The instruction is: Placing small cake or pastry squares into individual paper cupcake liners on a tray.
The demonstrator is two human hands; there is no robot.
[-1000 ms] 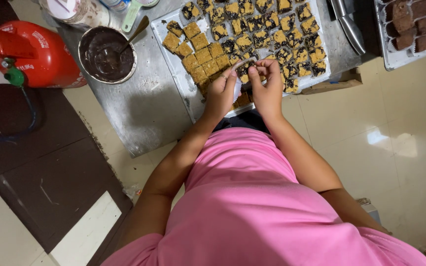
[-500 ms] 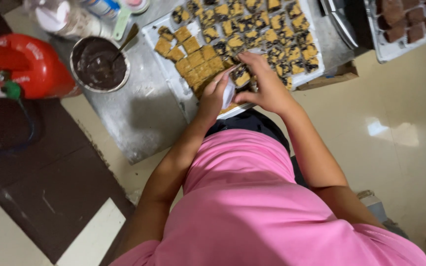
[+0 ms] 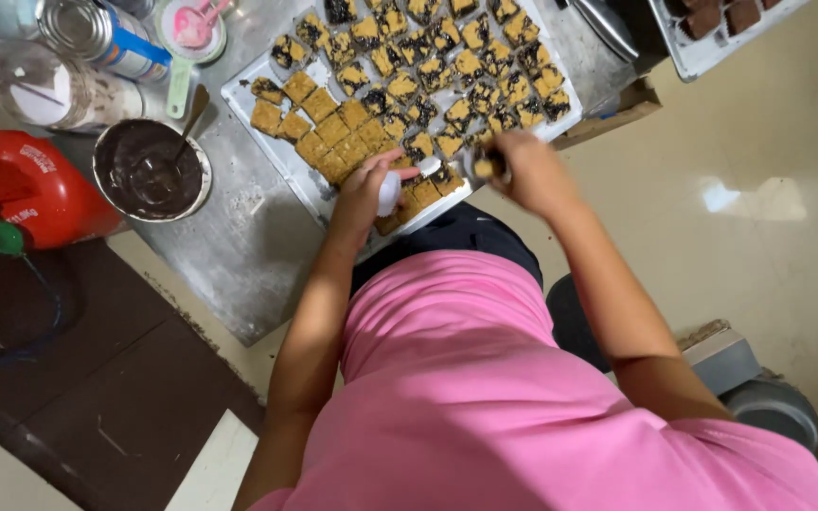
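Note:
A white tray (image 3: 307, 185) on the metal table holds several tan squares, many topped with dark drizzle. My left hand (image 3: 364, 197) rests at the tray's near edge and grips a small white object (image 3: 390, 193) over the plain squares (image 3: 333, 144). To its right, my right hand (image 3: 526, 170) is blurred and pinches a small tan and dark square piece (image 3: 486, 167) just above the tray's near right corner. My pink shirt fills the lower part of the view.
A metal bowl of dark chocolate (image 3: 151, 171) with a spoon stands left of the tray. A red gas cylinder (image 3: 23, 192) lies at far left. Tins (image 3: 97, 34), a glass jar (image 3: 42, 90) and a pink-lidded tub (image 3: 193, 24) sit behind. Another tray of brown pieces (image 3: 712, 33) is top right.
My hands, joined over the tray's near edge a second ago, have parted. The right hand has moved right with a piece; the left stays with the white object.

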